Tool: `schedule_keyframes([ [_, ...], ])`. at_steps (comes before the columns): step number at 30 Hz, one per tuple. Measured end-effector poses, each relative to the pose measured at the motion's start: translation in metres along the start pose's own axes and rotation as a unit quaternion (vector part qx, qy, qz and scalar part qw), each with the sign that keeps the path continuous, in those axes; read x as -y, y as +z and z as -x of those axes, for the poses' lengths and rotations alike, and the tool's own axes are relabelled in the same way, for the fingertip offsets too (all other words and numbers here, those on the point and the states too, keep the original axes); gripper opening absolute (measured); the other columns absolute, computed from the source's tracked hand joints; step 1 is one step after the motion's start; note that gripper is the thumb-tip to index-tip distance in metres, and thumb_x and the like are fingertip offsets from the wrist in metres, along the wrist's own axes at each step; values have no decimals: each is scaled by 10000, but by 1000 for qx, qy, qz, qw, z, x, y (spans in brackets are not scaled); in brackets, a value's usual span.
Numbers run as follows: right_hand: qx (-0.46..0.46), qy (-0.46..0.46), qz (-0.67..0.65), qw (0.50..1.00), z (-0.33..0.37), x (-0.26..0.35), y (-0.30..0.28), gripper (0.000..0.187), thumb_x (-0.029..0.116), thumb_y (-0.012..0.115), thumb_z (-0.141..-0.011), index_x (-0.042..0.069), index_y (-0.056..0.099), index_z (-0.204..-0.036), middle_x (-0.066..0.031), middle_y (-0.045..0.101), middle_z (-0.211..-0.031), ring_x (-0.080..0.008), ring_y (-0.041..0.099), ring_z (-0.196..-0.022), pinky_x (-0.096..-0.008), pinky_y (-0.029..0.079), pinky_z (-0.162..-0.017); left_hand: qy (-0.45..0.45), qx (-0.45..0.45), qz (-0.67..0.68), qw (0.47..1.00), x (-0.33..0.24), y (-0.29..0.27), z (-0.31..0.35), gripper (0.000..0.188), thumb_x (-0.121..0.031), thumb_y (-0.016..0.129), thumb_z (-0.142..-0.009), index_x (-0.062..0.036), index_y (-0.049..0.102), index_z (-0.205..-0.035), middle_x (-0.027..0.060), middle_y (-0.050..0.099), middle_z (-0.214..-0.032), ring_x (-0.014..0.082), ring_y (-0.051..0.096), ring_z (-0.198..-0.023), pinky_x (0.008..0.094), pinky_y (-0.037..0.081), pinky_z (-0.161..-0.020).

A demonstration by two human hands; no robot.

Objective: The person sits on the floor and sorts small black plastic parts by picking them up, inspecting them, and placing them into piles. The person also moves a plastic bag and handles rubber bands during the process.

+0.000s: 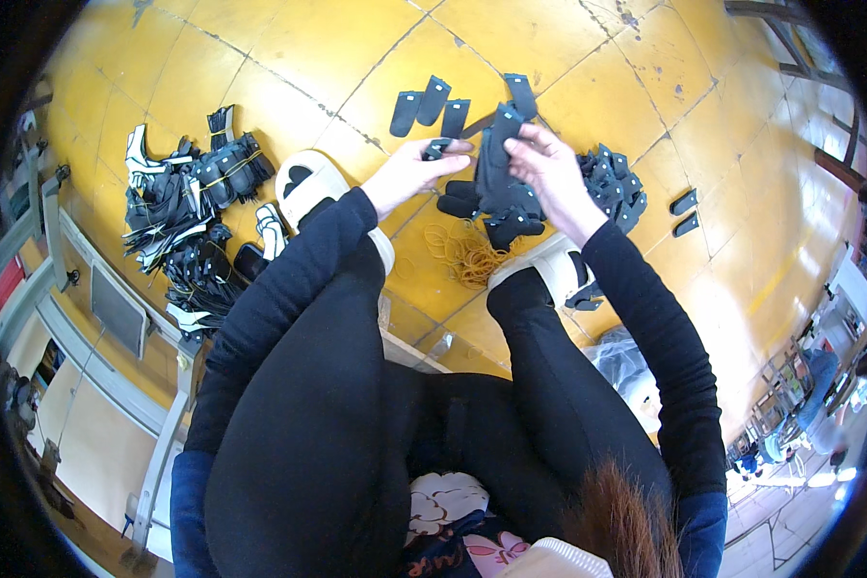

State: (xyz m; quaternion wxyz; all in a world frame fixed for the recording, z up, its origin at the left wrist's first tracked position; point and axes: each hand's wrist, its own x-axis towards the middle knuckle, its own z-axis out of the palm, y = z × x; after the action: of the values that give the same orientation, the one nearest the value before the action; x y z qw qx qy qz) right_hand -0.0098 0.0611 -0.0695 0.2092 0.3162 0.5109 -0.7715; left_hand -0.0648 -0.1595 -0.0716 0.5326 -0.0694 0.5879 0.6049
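Observation:
My left hand (pixel 416 173) pinches a small dark fabric piece (pixel 436 148) between thumb and fingers. Opposite it, my right hand (pixel 553 175) grips a dark, round-ended fabric piece (pixel 502 125) that stands upright above the pile between my feet. Several like pieces (pixel 489 183) lie below and partly behind it; whether the hand holds more than one I cannot tell. Just beyond my hands, several loose pieces (pixel 433 100) lie flat, each with a small pale mark at one end. A tangle of yellow rubber bands (pixel 470 252) is on the floor nearer to me.
Bundles of black and white strips (pixel 188 197), tied with yellow bands, are heaped at the left. At the right are another dark heap (pixel 615 185) and two single pieces (pixel 684 214). My white sandals (pixel 547 270) flank the work. A clear plastic bag (pixel 628 371) lies by my right leg.

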Motion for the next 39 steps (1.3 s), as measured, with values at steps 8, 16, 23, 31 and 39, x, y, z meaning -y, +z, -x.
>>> schedule_keyframes([
  [8, -4, 72, 82, 994, -11, -41, 10, 68, 102, 632, -889, 72, 615, -946, 11, 635, -857, -70, 596, -750, -219, 477, -707, -7, -53, -87, 995, 33, -12, -4, 183, -172, 674, -817, -8, 685, -897, 18, 658, -807, 86, 567, -731, 253, 445, -684],
  [16, -14, 71, 199, 977, -25, -40, -5, 83, 99, 650, -867, 56, 612, -927, 22, 611, -800, -60, 570, -685, -211, 471, -643, 15, -89, -140, 986, 59, -22, -5, 202, -189, 678, -798, 1, 656, -865, 20, 644, -778, 95, 577, -739, 251, 457, -716],
  [23, -85, -26, 322, 943, -16, -38, -3, 207, 104, 672, -838, 15, 616, -1017, -24, 594, -825, -86, 559, -682, -212, 462, -618, 34, -96, -98, 990, 57, -24, -3, 192, -162, 673, -811, 5, 667, -905, 32, 658, -794, 93, 581, -747, 250, 458, -725],
  [31, 51, -159, 337, 927, 7, -36, 27, 206, 107, 709, -793, 17, 596, -939, -38, 568, -771, -100, 522, -646, -251, 452, -607, 34, -79, -69, 994, 46, -19, -2, 169, -158, 692, -826, -28, 693, -934, -8, 652, -786, 54, 521, -664, 215, 411, -621],
  [39, 26, -94, 286, 953, 6, -36, 34, 143, 75, 695, -806, 13, 574, -851, -10, 586, -691, -53, 522, -646, -222, 442, -609, -54, -8, 63, 996, 32, -19, 6, 276, -223, 703, -855, -70, 657, -1080, -75, 565, -703, 7, 318, -506, 184, 247, -467],
])
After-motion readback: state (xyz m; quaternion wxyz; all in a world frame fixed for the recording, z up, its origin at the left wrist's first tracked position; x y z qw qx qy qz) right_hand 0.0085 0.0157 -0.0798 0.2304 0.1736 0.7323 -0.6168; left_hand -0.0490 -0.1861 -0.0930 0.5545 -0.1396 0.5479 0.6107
